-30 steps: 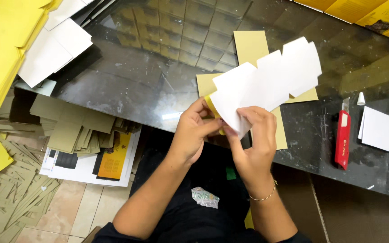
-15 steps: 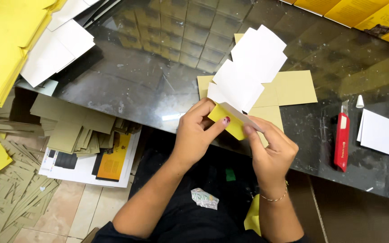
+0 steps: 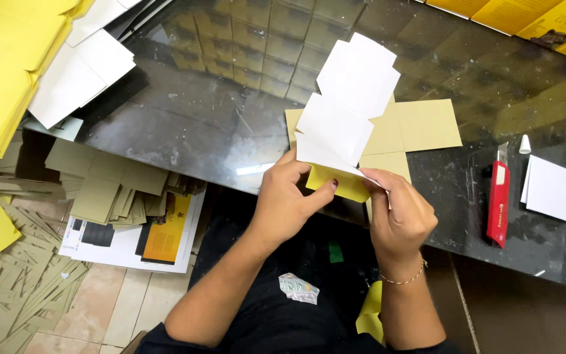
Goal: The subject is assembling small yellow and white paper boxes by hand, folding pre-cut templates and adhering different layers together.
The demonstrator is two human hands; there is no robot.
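Both hands hold a white die-cut paper sheet (image 3: 352, 98) with a yellow underside showing at its near edge (image 3: 335, 182). My left hand (image 3: 289, 196) pinches the yellow near edge from the left, thumb on top. My right hand (image 3: 397, 213) grips the sheet's near right corner. The sheet stands tilted up and away from me over a khaki cross-shaped cardboard cutout (image 3: 420, 128) lying flat on the dark glossy table (image 3: 198, 111).
A red utility knife (image 3: 498, 196) and a small white cap (image 3: 525, 144) lie right of the cutout. White cut sheets (image 3: 558, 190) sit at the right edge, yellow sheets (image 3: 1, 72) and white sheets (image 3: 80, 72) at the left. Khaki card scraps (image 3: 106, 190) lie on the floor.
The white sheet swung from lying out to the right to standing up and away from me. My right hand slid from its middle down to the near right corner.
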